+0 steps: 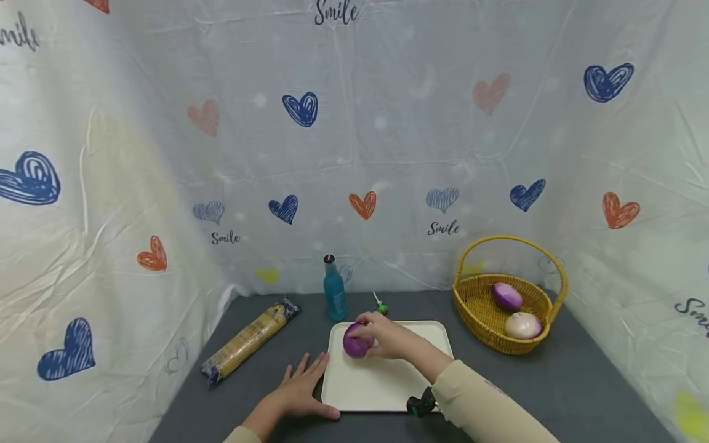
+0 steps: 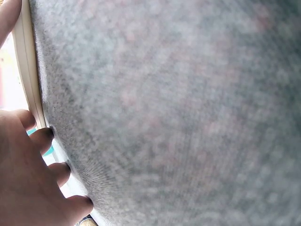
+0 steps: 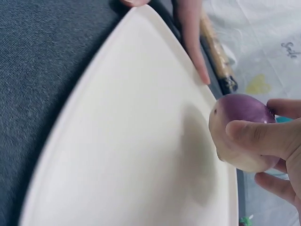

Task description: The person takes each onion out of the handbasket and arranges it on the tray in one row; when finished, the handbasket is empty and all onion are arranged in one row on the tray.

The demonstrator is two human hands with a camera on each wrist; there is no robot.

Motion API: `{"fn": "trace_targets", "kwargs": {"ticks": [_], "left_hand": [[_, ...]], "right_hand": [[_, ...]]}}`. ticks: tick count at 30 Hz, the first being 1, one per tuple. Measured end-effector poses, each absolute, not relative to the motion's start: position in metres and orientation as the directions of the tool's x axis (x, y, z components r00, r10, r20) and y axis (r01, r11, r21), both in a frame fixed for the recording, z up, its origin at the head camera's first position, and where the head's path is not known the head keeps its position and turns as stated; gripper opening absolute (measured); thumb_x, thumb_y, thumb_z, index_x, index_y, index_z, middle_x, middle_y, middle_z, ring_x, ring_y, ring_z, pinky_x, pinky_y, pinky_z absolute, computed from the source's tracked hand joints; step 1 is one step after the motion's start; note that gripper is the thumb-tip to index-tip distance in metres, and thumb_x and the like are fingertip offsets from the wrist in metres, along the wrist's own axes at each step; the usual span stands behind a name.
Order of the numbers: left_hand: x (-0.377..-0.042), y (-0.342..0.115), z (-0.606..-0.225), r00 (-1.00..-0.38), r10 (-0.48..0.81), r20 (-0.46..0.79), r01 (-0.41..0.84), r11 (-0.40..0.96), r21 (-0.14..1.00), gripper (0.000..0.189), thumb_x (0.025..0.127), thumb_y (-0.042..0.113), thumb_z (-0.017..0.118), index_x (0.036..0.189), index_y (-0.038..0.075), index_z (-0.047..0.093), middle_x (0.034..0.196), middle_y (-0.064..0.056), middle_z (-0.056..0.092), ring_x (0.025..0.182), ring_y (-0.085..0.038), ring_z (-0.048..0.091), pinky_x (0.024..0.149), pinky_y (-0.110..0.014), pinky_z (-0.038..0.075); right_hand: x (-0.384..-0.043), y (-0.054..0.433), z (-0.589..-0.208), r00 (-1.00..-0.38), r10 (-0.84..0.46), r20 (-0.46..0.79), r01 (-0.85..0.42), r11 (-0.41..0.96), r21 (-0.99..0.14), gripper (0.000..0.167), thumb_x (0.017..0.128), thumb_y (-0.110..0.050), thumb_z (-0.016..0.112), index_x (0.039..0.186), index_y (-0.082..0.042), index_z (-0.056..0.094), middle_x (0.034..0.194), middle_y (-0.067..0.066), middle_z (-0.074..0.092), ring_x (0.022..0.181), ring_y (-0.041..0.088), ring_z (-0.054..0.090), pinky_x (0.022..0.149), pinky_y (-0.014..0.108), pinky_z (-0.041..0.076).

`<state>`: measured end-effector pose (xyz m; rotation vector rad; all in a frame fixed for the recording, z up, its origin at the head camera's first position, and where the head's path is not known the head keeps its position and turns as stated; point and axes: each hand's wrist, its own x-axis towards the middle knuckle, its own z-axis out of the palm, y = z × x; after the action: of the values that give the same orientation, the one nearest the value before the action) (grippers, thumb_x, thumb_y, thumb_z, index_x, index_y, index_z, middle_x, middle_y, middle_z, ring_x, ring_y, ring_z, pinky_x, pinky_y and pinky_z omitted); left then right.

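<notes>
Vegetable (image 1: 351,346), round and purple, is pinched in a right hand (image 1: 388,338) over the far left part of a cream tray (image 1: 388,384) in the head view, while a left hand (image 1: 301,391) lies spread along the tray's left edge. "Smile" reads in script on the heart-print backdrop (image 1: 399,135); any lettering on the blue bottle (image 1: 335,292) and long yellow packet (image 1: 249,341) is too small to make out. In the left wrist view, the fingers (image 2: 59,174) stand apart beside the tray's rim; an uneven push could slide or turn it on the grey cloth (image 2: 188,117). In the right wrist view, thumb (image 3: 251,134) and fingers pinch smooth-looking skin, where a loosened hold could let the vegetable slip and roll toward the rim; whether it touches the tray cannot be told. No brand shows on it.
</notes>
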<state>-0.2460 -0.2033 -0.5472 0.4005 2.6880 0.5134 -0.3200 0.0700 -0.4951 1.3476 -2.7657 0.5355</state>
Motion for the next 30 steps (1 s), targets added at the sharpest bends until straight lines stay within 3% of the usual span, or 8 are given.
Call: {"fn": "trace_targets", "kwargs": {"ticks": [15,30], "left_hand": [[-0.245,-0.202,-0.544,-0.893,0.341,-0.293,0.210,0.893,0.399,0.128,0.066,0.081,0.073,0.163,0.018,0.018,0.169,-0.007,0.021,0.155,-0.046,0.006,0.112,-0.079,0.005],[-0.245,-0.205,-0.550,-0.891,0.346,-0.294,0.214,0.891,0.401,0.127,0.068,0.082,0.071,0.163,0.019,0.016,0.169,-0.008,0.021,0.154,-0.047,0.006,0.111,-0.079,0.005]], "right_hand": [[-0.316,0.049,-0.515,-0.589,-0.790,0.170,-0.796,0.532,-0.289,0.057,0.083,-0.021,0.086,0.136,-0.027,0.065,0.147,0.008,0.050,0.132,0.025,0.047,0.103,0.035,0.051],[-0.315,0.049,-0.506,-0.568,-0.810,0.143,-0.811,0.521,-0.267,0.060,0.083,-0.024,0.085,0.139,-0.028,0.062,0.152,0.007,0.049,0.140,0.027,0.045,0.110,0.042,0.046]]}}
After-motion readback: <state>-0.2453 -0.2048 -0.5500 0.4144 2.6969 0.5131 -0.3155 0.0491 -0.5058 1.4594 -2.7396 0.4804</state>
